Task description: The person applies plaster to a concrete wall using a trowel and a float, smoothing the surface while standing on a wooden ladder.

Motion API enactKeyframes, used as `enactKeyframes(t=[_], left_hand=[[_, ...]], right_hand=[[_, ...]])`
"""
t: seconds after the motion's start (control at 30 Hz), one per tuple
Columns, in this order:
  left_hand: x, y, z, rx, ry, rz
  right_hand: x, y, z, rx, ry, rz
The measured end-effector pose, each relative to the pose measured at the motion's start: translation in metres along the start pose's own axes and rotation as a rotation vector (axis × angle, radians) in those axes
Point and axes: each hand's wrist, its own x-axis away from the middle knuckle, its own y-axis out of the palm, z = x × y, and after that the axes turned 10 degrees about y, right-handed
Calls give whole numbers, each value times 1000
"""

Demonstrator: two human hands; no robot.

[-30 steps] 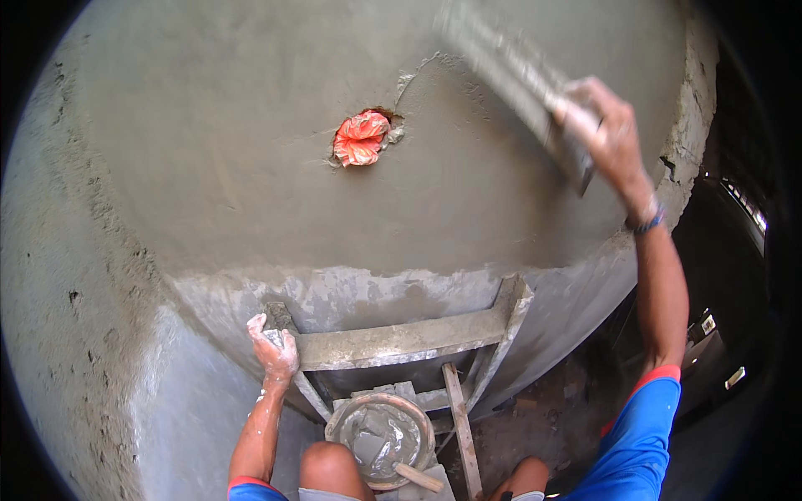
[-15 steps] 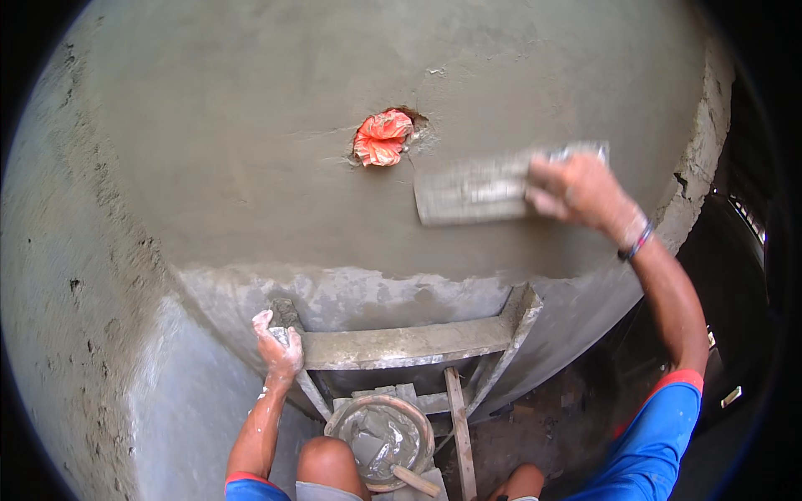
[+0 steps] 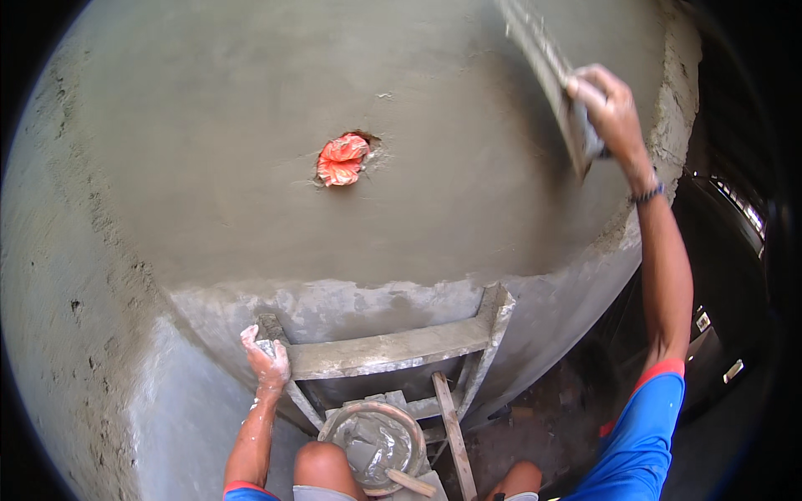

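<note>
My right hand [image 3: 612, 117] is closed round the handle of a long plastering trowel [image 3: 547, 71], held steeply on the right side of the wall. The trowel shows nearly edge-on, tilted, its lower end close to the wet grey plaster [image 3: 443, 200]. To the left, a crumpled orange plastic wad [image 3: 343, 159] fills a hole in that plaster. My left hand [image 3: 267, 363], smeared with white, is curled at the upper left corner of a mortar-caked wooden ladder [image 3: 393, 351]. Something small and grey shows between its thumb and fingers; I cannot make out what.
Below the ladder's rung stands a round bucket [image 3: 415, 426] of wet mortar, with a wooden handle [image 3: 409, 482] across its rim. A wooden strip [image 3: 454, 438] leans beside it. The wall's rough broken edge [image 3: 678, 92] is at the right, and a rougher wall [image 3: 63, 275] at the left.
My right hand has swung the trowel upward, turning it from nearly level and flat to steep and edge-on. My left hand keeps its place at the ladder. The whole view has shifted slightly.
</note>
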Motion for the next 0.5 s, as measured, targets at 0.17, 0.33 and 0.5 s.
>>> enactKeyframes(t=[0.17, 0.33, 0.5], left_hand=[[0, -3, 8, -2, -10, 1], [2, -7, 4, -22, 6, 3], [2, -1, 8, -8, -33, -6]], right_hand=[[-38, -7, 18, 108, -124, -12], [85, 60, 24, 184, -150, -247], [217, 134, 50, 299, -256, -551]])
